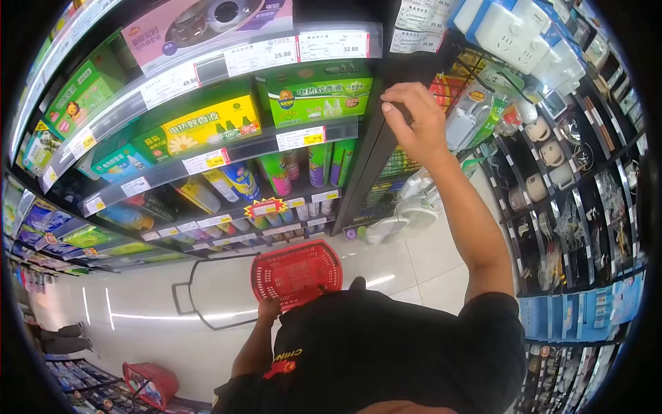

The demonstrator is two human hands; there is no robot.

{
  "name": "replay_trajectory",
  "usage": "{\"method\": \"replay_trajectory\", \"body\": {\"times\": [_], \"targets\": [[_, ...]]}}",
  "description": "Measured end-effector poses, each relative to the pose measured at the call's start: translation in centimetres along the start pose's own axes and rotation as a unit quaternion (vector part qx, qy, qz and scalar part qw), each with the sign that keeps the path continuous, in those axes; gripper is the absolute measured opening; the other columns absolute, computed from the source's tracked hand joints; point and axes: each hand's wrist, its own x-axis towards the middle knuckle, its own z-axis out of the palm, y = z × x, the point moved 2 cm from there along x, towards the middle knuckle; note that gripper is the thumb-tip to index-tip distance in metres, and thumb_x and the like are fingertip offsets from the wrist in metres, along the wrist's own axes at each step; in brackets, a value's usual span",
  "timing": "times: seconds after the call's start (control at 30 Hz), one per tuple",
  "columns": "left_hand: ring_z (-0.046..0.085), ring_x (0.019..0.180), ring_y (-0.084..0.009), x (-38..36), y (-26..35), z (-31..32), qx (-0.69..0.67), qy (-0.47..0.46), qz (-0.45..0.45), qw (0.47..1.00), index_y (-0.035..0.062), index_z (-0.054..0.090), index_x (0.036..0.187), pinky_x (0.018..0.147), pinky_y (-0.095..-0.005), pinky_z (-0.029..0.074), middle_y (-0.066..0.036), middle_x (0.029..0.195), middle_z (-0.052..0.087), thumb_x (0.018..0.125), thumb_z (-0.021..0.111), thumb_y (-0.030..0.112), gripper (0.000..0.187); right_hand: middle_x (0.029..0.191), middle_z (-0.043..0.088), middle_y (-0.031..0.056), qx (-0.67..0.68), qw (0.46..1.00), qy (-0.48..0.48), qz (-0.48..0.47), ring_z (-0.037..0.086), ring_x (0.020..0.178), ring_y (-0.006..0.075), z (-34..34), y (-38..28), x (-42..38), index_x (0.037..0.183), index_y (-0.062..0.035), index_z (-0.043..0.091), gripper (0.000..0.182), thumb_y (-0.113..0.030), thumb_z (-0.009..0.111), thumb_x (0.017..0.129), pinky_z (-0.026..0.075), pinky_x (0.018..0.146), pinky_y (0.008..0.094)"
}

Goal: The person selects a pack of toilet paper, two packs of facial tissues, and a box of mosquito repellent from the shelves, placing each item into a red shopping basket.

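Note:
My right hand [417, 121] is raised in front of the dark shelf upright [376, 148], with nothing seen in it. Its fingers are loosely bent, and the thumb stands apart from them. Just left of it, a green box of mosquito-repellent liquid [318, 96] sits on the shelf, beside a yellow-and-green box [200, 130]. Low down, my left hand [269, 308] is closed at the near left rim of a red shopping basket [296, 265]. Its fingertips are partly hidden. A black tubular handle [181, 298] stretches left from the basket.
Spray cans [279, 176] fill the lower shelf. White power sockets [507, 38] hang at upper right, near racks of small goods [552, 159]. White fans [407, 214] stand by the shelf end. Another red basket [153, 385] and a person's legs [65, 340] are at lower left.

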Motion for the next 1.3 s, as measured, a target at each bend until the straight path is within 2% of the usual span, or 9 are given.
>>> {"method": "replay_trajectory", "body": {"times": [0.13, 0.2, 0.33, 0.47, 0.57, 0.87, 0.97, 1.07, 1.3], "targets": [[0.068, 0.068, -0.0265, -0.6, -0.6, -2.6, 0.093, -0.055, -0.100, 0.989, 0.0072, 0.065, 0.092, 0.061, -0.0397, 0.052, -0.011, 0.077, 0.068, 0.081, 0.067, 0.028, 0.024, 0.096, 0.068, 0.0080, -0.026, 0.998, 0.032, -0.054, 0.064, 0.090, 0.0261, -0.6, -1.0, 2.4, 0.092, -0.0063, 0.067, 0.013, -0.005, 0.071, 0.080, 0.048, 0.080, 0.0367], [0.070, 0.066, -0.0274, 0.1, 0.5, -1.6, 0.366, -0.122, 0.024, 0.922, 0.0070, 0.064, 0.094, 0.058, -0.0408, 0.054, -0.010, 0.077, 0.068, 0.083, 0.069, 0.025, 0.022, 0.094, 0.067, 0.0063, -0.043, 0.995, 0.035, -0.085, 0.064, 0.089, 0.0255, -1.5, -1.2, 3.5, 0.091, -0.0073, 0.067, 0.012, -0.007, 0.071, 0.079, 0.046, 0.078, 0.0368], [0.068, 0.063, -0.0267, -0.3, 1.4, -1.3, -0.168, 0.022, -0.193, 0.967, 0.0009, 0.062, 0.090, 0.051, -0.0423, 0.053, -0.010, 0.073, 0.065, 0.091, 0.061, 0.030, 0.029, 0.095, 0.067, 0.0058, -0.070, 0.988, 0.047, -0.128, 0.063, 0.090, 0.0263, -3.0, -2.1, 6.2, 0.091, -0.0083, 0.067, 0.012, -0.009, 0.071, 0.080, 0.046, 0.079, 0.0376], [0.069, 0.064, -0.0290, 1.3, 2.5, -1.5, -0.089, 0.022, -0.152, 0.984, 0.0028, 0.070, 0.092, 0.058, -0.0407, 0.055, -0.016, 0.077, 0.070, 0.090, 0.055, 0.029, 0.030, 0.096, 0.068, 0.0058, -0.098, 0.978, 0.070, -0.170, 0.063, 0.092, 0.0272, -4.8, -2.2, 10.5, 0.092, -0.0088, 0.067, 0.012, -0.014, 0.071, 0.081, 0.046, 0.079, 0.0388], [0.070, 0.076, -0.0365, 5.1, -1.3, -0.5, 0.306, 0.018, 0.182, 0.934, 0.0072, 0.071, 0.095, 0.067, -0.0461, 0.056, -0.020, 0.087, 0.072, 0.092, 0.054, 0.034, 0.032, 0.096, 0.068, 0.0055, -0.130, 0.965, 0.112, -0.197, 0.063, 0.091, 0.0274, -5.7, -2.8, 13.8, 0.093, -0.0093, 0.068, 0.013, -0.017, 0.071, 0.083, 0.046, 0.079, 0.0390], [0.069, 0.091, -0.0401, 6.0, -2.2, 0.3, 0.035, 0.010, -0.070, 0.997, 0.0094, 0.071, 0.096, 0.076, -0.0508, 0.054, -0.023, 0.093, 0.070, 0.092, 0.057, 0.044, 0.037, 0.100, 0.059, 0.0152, -0.202, 0.925, 0.072, -0.313, 0.058, 0.093, 0.0352, -5.6, -7.6, 20.7, 0.106, -0.0070, 0.062, 0.030, -0.018, 0.071, 0.079, 0.046, 0.081, 0.0443], [0.070, 0.089, -0.0402, 3.7, -0.8, -0.5, 0.337, 0.029, 0.158, 0.928, 0.0076, 0.071, 0.098, 0.074, -0.0501, 0.053, -0.024, 0.089, 0.070, 0.091, 0.058, 0.045, 0.040, 0.098, 0.058, 0.0151, -0.238, 0.918, 0.071, -0.309, 0.057, 0.091, 0.0351, -5.0, -8.2, 22.2, 0.109, -0.0070, 0.061, 0.035, -0.019, 0.071, 0.078, 0.046, 0.079, 0.0442], [0.071, 0.086, -0.0361, 3.2, -1.6, -0.3, 0.116, 0.114, 0.054, 0.985, 0.0085, 0.072, 0.096, 0.073, -0.0487, 0.054, -0.021, 0.085, 0.071, 0.087, 0.063, 0.037, 0.031, 0.097, 0.056, 0.0150, -0.249, 0.918, 0.086, -0.296, 0.056, 0.090, 0.0351, -4.6, -7.8, 23.2, 0.112, -0.0072, 0.060, 0.040, -0.021, 0.072, 0.076, 0.045, 0.078, 0.0441], [0.072, 0.079, -0.0292, 2.2, -2.2, -0.1, 0.366, 0.019, 0.139, 0.920, 0.0110, 0.070, 0.083, 0.066, -0.0442, 0.057, -0.016, 0.077, 0.070, 0.079, 0.063, 0.021, 0.013, 0.095, 0.056, 0.0154, -0.273, 0.907, 0.116, -0.299, 0.055, 0.088, 0.0354, -4.2, -7.7, 23.7, 0.111, -0.0067, 0.062, 0.045, -0.023, 0.077, 0.071, 0.046, 0.078, 0.0447]]}}
